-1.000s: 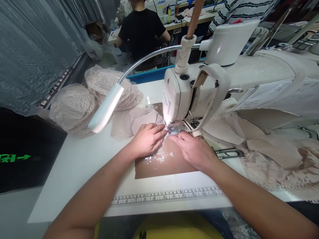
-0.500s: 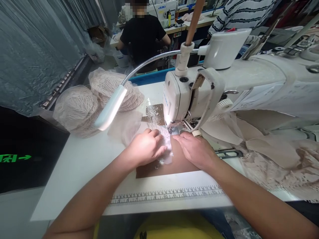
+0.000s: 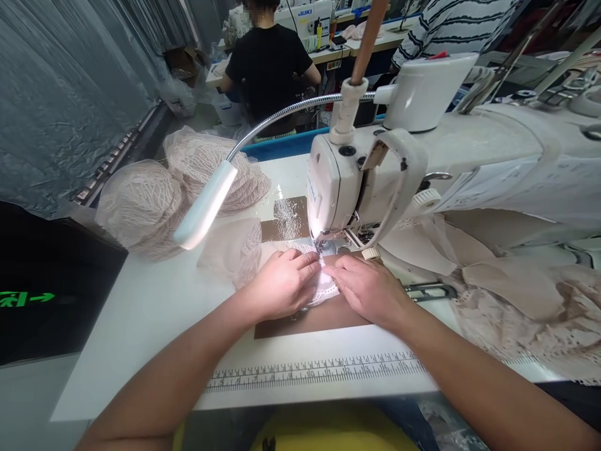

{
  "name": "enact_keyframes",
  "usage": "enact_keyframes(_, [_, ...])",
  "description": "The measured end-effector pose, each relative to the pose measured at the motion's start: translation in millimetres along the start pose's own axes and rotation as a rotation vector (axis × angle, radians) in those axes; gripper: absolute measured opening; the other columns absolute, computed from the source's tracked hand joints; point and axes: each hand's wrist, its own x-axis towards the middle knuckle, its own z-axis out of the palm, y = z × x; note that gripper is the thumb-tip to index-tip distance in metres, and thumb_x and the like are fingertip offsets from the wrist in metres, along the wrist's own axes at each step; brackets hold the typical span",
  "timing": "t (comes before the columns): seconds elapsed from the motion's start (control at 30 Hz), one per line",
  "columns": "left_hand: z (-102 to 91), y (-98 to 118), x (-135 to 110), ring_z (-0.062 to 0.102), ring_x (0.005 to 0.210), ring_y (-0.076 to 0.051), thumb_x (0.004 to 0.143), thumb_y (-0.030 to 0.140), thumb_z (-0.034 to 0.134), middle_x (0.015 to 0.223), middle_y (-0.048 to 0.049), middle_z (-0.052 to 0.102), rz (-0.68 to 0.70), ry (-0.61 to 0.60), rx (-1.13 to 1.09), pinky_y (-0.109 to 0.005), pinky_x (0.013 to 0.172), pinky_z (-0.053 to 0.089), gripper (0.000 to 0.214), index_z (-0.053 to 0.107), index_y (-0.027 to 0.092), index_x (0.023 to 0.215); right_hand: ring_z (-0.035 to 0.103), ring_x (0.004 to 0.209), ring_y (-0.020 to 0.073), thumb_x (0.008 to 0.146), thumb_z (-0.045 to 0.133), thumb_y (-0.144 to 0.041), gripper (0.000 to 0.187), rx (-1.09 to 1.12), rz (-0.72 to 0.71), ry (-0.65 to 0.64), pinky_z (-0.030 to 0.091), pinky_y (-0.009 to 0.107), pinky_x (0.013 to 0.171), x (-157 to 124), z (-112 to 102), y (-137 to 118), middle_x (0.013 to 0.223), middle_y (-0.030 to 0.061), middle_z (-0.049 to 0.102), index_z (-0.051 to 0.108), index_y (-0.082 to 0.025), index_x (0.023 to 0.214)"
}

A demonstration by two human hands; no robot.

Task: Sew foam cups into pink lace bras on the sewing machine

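A pale pink lace fabric piece (image 3: 327, 289) lies under the needle area of a white sewing machine (image 3: 328, 181). My left hand (image 3: 287, 285) presses on it from the left, fingers closed together close to the presser foot (image 3: 319, 245). From the other side, my right hand (image 3: 369, 285) has its thumb and fingertips closed at the fabric's right edge. The two hands nearly meet just in front of the needle. Part of the lace is hidden beneath my left hand. Under the fabric is a brown sheet (image 3: 314, 321) on the white table.
Stacked lace pieces (image 3: 143, 203) sit at the left, beside a lamp (image 3: 206, 203) on a bendable neck. More beige fabric (image 3: 516, 300) is heaped at the right. A printed ruler (image 3: 310, 374) runs along the front edge. A person in black (image 3: 270, 69) sits at a machine beyond.
The lace piece has turned, with its scalloped edge now showing between my hands. My left fingers have moved right, closer to the needle, and my right fingertips have drawn in to the fabric edge.
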Motion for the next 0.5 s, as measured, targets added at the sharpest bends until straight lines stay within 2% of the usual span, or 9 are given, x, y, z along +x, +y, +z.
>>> enact_keyframes(0.17, [0.2,-3.8,1.9,0.050,0.099,-0.026,0.093,0.030,0.041,0.137,-0.0094,0.052,0.002,0.010,0.035,-0.040,0.084,0.046,0.043,0.052,0.013,0.131,0.052,0.067,0.0156,0.088,0.042,-0.011,0.031,-0.036,-0.011,0.024,0.034,0.029,0.062,-0.1,2.6,-0.2,0.073,0.0031,0.059,0.070,-0.018,0.097])
enact_keyframes(0.33, [1.4,-9.2,3.4,0.050,0.098,-0.027,0.093,0.031,0.039,0.136,-0.0105,0.052,0.001,0.034,0.069,-0.042,0.083,0.045,0.044,0.052,0.011,0.130,0.055,0.071,0.0154,0.085,0.045,-0.010,0.031,0.044,-0.060,0.108,0.036,0.027,0.064,-4.0,-0.5,1.4,0.076,0.0030,0.062,0.069,-0.017,0.103])
enact_keyframes(0.43, [1.6,-10.3,2.9,0.050,0.101,-0.027,0.094,0.028,0.038,0.134,-0.0105,0.054,0.022,0.046,0.073,-0.041,0.086,0.044,0.041,0.054,0.011,0.128,0.052,0.066,0.0142,0.087,0.049,-0.018,0.022,0.083,-0.104,0.130,0.035,0.027,0.063,-6.2,-3.5,1.6,0.068,0.0012,0.060,0.071,-0.018,0.090])
enact_keyframes(0.5, [1.7,-9.4,2.4,0.050,0.102,-0.026,0.094,0.025,0.037,0.133,-0.0094,0.055,0.042,0.052,0.068,-0.041,0.087,0.044,0.039,0.055,0.011,0.126,0.050,0.062,0.0135,0.089,0.050,-0.024,0.024,0.084,-0.127,0.119,0.035,0.027,0.062,-7.1,-4.4,1.2,0.064,0.0006,0.059,0.070,-0.018,0.078])
